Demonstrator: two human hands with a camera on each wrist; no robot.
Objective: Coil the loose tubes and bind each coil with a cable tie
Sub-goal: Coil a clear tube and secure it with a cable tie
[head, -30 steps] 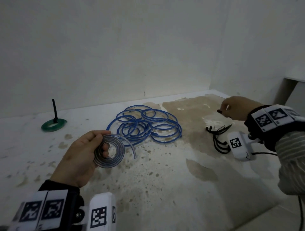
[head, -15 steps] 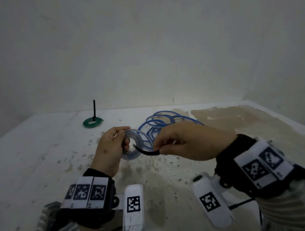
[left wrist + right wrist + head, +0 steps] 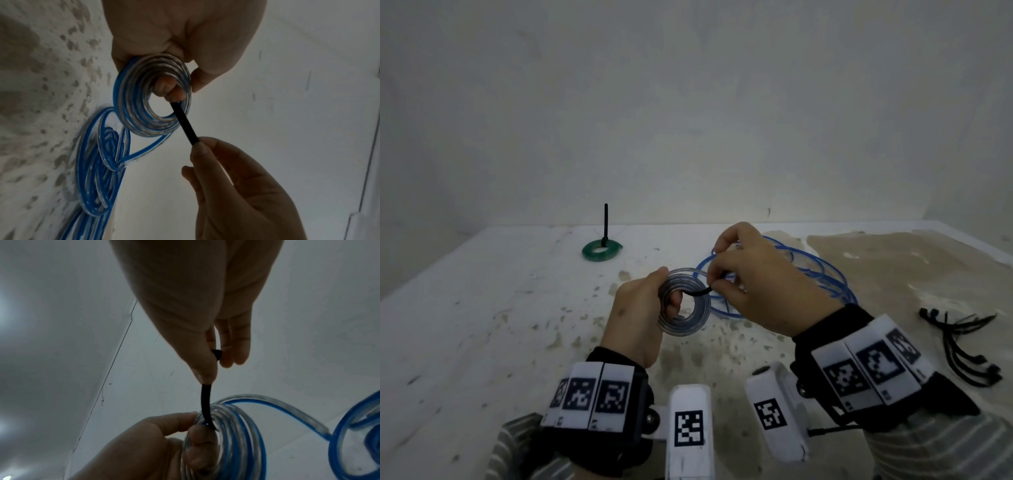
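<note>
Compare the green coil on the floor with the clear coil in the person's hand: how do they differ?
The green coil lies on the floor, already bound, its tie tail upright. The clear coil is held up by the left hand, with the cable tie only being threaded through its centre by the right hand. Both are small, tightly wound rings.

right hand [image 3: 205,344] pinches black cable tie [image 3: 206,404]

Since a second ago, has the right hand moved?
Yes. The right hand left the cable tie pile and now meets the clear coil leftward, pinching a black cable tie.
</note>
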